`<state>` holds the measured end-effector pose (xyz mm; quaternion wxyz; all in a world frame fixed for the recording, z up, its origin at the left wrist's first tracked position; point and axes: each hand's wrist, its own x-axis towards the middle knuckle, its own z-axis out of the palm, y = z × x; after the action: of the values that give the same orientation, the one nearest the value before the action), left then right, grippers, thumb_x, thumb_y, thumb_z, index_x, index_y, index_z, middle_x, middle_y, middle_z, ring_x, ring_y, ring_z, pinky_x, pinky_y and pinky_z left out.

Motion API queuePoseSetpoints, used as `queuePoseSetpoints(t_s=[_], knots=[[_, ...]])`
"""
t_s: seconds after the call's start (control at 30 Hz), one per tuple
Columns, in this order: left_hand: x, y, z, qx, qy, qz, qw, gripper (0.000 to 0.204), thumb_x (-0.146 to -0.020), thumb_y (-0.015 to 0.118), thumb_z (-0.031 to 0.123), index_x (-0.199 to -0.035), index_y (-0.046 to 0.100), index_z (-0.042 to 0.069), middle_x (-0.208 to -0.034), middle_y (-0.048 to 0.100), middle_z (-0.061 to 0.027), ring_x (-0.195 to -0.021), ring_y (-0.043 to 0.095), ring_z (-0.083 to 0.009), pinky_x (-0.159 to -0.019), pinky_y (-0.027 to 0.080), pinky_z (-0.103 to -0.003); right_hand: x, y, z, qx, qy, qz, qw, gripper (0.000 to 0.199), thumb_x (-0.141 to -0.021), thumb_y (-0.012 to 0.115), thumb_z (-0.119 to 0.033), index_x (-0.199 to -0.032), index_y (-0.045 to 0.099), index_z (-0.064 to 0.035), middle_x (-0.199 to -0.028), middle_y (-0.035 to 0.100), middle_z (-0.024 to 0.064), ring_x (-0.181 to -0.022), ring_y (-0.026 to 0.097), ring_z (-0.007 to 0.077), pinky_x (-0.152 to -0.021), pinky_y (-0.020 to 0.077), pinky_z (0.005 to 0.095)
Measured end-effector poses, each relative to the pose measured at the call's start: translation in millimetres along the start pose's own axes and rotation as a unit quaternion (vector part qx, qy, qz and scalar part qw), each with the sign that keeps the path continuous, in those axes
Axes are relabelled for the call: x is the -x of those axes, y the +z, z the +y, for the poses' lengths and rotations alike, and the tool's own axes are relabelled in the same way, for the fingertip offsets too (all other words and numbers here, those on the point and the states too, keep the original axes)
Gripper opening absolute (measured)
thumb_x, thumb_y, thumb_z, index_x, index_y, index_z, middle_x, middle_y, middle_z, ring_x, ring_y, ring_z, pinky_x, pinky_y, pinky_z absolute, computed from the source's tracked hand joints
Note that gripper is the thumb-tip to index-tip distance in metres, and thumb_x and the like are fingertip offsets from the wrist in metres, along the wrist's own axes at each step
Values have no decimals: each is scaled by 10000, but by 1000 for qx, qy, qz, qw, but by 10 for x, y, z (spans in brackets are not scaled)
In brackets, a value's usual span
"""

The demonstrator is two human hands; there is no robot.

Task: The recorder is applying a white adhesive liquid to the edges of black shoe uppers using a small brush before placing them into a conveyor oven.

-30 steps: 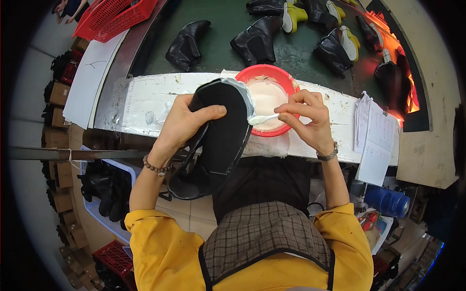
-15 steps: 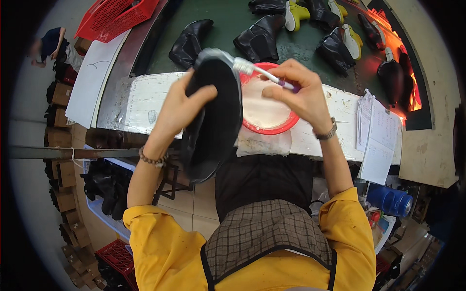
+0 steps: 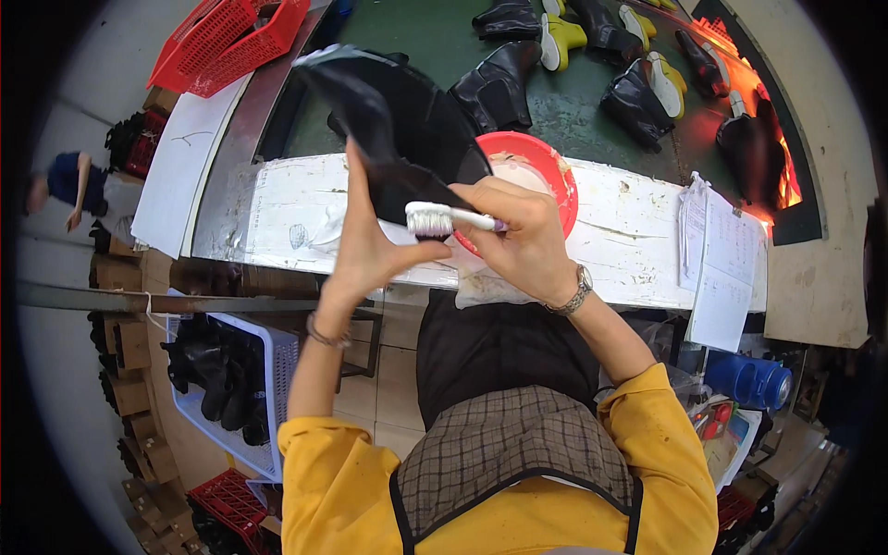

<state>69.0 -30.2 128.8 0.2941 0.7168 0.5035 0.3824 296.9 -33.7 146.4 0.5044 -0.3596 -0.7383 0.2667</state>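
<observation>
My left hand (image 3: 370,245) grips a black boot upper (image 3: 393,120), lifted above the white workbench (image 3: 629,231) and tilted away toward the green belt. My right hand (image 3: 523,236) holds a white toothbrush (image 3: 444,219) with its bristles pointing left, close to the boot's lower edge. A red bowl (image 3: 555,171) with pale glue sits on the bench just behind both hands, partly hidden by the boot.
Several black boots with yellow lasts (image 3: 564,37) lie on the green conveyor (image 3: 435,37). Papers (image 3: 721,250) hang at the bench's right end. A red basket (image 3: 231,42) sits far left; a white crate of black boots (image 3: 222,384) stands below left. Another person (image 3: 74,190) stands far left.
The boot upper has been raised off the bench and swung forward toward the conveyor. The brush has left the red bowl and come down beside the boot's lower edge.
</observation>
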Motion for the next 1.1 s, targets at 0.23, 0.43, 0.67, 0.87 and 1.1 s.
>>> queuePoseSetpoints(t_s=[0.23,0.43,0.67,0.87,1.1], knots=[[241,429,-48,-18,96,147,984,1443,-619,992,344,-1629,39,-49,-1496,366,-274,-1368,413,-423,-1159,337,-478,193,119,-25,-98,7,-79,992,311,-783,778,-21,-1092,749,-2,-865,706,111,-719,692,249,-635,537,323],[368,393,-214,-9,59,214,975,1049,-775,802,-50,-1626,189,-17,-1514,416,-212,-1352,481,-325,-1141,383,-402,161,-403,230,18,103,-34,994,271,-882,803,-217,-1111,777,-74,-947,711,75,-766,675,203,-638,506,297],[342,222,14,-67,76,133,986,960,-774,792,-15,-1598,299,-1,-1513,451,-230,-1357,497,-379,-1131,414,-414,180,-509,988,591,-9,-163,790,233,-898,702,-243,-1095,778,-146,-876,630,54,-850,677,245,-714,541,389],[373,111,50,-95,63,51,992,993,-723,794,-44,-1599,333,26,-1524,440,-222,-1386,472,-402,-1154,409,-427,256,-778,607,373,46,-27,926,148,-872,766,-149,-1008,814,-117,-894,689,52,-711,637,160,-605,494,322],[399,132,358,-102,125,-56,985,954,-688,849,20,-1550,441,46,-1496,462,-219,-1319,501,-416,-1103,447,-446,203,-908,413,202,52,72,975,165,-863,824,-161,-1021,823,-111,-816,680,20,-603,580,129,-519,426,282]])
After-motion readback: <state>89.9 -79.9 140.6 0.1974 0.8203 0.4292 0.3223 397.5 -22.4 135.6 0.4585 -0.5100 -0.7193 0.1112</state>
